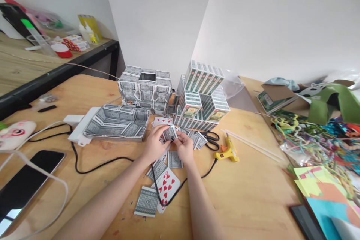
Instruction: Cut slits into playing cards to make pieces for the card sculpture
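Note:
My left hand [155, 143] and my right hand [184, 147] meet over the table, both closed on a grey-backed playing card [170, 133] that looks bent or folded. Below them lie loose playing cards, among them a cut grey card [174, 159], another grey piece [146, 201] and a nine of hearts [168, 185]. More grey cards [200, 140] rest just right of my right hand. Behind my left hand sits an open tray built of cards [144, 135]. A larger block covered in cards [131, 90] stands beyond it.
Boxed card decks [191, 99] are stacked behind my hands. To the right lie black scissors [212, 140], a yellow glue gun [229, 150] and clear glue sticks [253, 144]. Its black cord runs under my wrists. A white power strip [86, 129] and a phone [25, 183] are left.

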`<action>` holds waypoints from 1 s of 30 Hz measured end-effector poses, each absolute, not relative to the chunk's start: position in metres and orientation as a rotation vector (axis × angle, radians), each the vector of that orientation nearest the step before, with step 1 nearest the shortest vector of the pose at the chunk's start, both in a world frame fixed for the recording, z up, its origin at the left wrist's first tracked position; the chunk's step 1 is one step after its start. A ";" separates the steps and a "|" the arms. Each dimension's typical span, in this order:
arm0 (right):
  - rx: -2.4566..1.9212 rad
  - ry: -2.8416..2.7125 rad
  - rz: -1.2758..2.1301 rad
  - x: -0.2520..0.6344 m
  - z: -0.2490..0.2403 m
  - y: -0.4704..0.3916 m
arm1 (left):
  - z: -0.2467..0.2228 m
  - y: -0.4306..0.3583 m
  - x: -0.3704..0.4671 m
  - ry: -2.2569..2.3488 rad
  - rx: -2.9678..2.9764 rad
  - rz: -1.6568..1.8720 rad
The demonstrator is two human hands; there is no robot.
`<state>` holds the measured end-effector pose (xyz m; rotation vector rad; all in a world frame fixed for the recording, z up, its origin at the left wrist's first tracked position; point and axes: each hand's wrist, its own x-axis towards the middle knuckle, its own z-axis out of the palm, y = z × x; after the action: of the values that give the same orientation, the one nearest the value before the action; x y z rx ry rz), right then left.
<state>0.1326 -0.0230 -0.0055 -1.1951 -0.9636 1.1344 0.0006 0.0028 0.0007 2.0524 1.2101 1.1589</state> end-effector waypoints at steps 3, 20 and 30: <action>-1.196 -0.965 1.136 0.134 -0.004 -0.024 | 0.007 -0.001 0.002 1.197 2.040 1.165; -1.153 -0.833 1.343 0.133 0.006 -0.027 | 0.011 0.002 0.004 1.032 1.446 1.009; -1.206 -0.974 1.146 0.132 0.010 -0.027 | 0.011 0.003 0.000 0.957 1.379 1.003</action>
<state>0.1323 -0.0266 0.0104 -1.2062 -0.9743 1.1457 -0.0001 0.0032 0.0108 1.3795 0.9573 1.0029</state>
